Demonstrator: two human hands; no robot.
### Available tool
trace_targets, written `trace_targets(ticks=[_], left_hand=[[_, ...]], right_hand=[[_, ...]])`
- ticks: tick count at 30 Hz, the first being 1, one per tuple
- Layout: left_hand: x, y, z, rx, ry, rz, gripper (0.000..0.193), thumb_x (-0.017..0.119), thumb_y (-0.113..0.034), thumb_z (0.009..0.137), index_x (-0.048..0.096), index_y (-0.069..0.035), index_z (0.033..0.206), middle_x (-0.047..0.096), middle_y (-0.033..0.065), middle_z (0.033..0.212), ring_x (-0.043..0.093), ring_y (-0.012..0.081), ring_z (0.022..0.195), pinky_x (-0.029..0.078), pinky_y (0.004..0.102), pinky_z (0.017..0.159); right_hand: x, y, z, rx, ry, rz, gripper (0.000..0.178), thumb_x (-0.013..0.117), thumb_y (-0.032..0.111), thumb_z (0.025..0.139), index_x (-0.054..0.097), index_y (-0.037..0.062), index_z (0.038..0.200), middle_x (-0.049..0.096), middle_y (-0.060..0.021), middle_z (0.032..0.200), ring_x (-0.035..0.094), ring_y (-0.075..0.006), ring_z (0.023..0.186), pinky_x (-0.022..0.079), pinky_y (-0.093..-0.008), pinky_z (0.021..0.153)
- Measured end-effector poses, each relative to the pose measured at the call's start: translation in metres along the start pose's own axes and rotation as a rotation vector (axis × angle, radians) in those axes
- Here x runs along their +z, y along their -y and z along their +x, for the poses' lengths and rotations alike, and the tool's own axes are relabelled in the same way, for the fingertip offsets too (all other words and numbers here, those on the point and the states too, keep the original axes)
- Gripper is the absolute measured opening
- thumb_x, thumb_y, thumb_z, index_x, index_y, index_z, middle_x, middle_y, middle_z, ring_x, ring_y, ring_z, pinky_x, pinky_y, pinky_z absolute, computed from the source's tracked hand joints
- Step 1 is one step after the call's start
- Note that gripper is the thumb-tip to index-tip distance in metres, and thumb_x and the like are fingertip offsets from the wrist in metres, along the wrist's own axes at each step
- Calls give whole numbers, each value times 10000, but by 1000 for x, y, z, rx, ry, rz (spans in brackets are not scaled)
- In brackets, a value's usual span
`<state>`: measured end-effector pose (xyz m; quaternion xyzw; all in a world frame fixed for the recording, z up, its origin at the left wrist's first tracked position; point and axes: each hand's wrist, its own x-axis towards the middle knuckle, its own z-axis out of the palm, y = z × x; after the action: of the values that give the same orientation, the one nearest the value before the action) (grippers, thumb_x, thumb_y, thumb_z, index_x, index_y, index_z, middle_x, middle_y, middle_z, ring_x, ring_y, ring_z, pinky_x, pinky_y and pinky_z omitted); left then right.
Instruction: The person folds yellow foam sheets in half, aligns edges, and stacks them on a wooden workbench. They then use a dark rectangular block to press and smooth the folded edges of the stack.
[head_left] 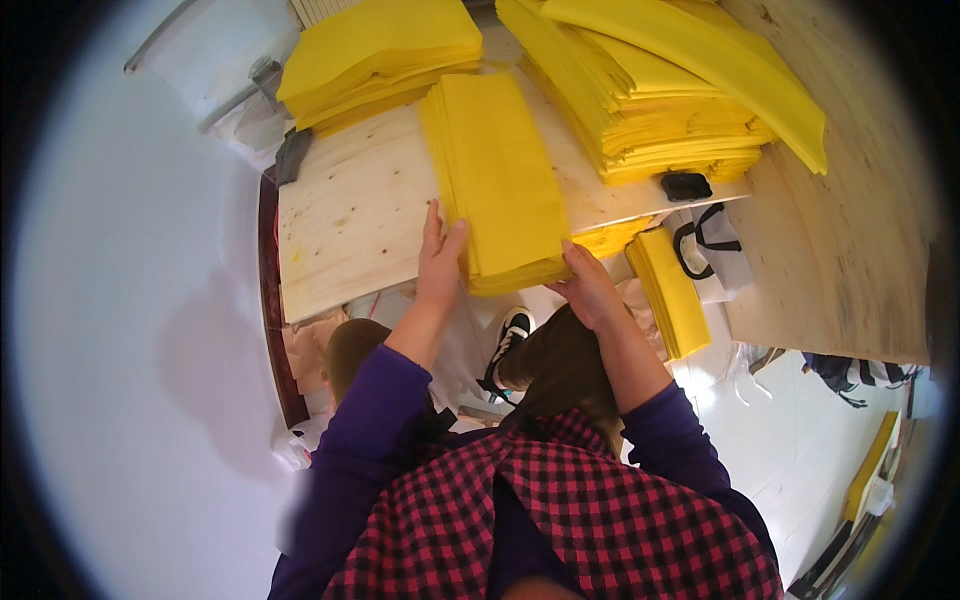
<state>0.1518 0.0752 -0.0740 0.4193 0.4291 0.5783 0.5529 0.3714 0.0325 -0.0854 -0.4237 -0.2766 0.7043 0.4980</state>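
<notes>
A stack of folded yellow sheets (505, 170), soft like felt or nonwoven cloth, lies on the wooden table. Its near end juts past the table's front edge. My left hand (441, 262) rests along the stack's left side near that end, fingers stretched out and thumb against the edge. At the near right corner, my right hand (588, 285) grips the stack with the thumb on top; its other fingers are partly hidden beneath. The sheets' edges fan out slightly along the left side.
Taller yellow piles stand at the far left (380, 50) and far right (660, 90) of the wooden table (350, 210). A small black object (686, 187) sits by the front edge. More yellow sheets (672, 295) and a white bag (722, 255) are lower right. A wooden panel (835, 220) rises at right.
</notes>
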Motion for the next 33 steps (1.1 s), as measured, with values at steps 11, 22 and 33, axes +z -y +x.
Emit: trace_targets(ticks=[11,22,33], left_hand=[[1,7,-10,373,80,572,555,497,-220,940,304,38,1392,292,245,1452,250,331,1374,183,379,1123],[15,14,-27,415,8,728,531,493,-244,936,348,22,1372,282,278,1437,250,404,1349,197,429,1110],[14,-18,-7,321,-134,748,261,693,-224,779,635,21,848,557,206,1097,511,341,1053,386,409,926]], right_hand=[[3,12,-21,-364,-214,-490,540,511,330,952,390,-2,1360,485,-137,1303,441,-214,1210,339,-314,1012],[14,9,9,-564,-181,-709,490,534,222,936,397,-9,1345,526,-156,1275,481,-205,1191,351,-291,1003],[8,8,16,-607,-272,-670,399,608,159,888,503,-11,1234,582,-105,1158,574,-166,1030,447,-276,881]])
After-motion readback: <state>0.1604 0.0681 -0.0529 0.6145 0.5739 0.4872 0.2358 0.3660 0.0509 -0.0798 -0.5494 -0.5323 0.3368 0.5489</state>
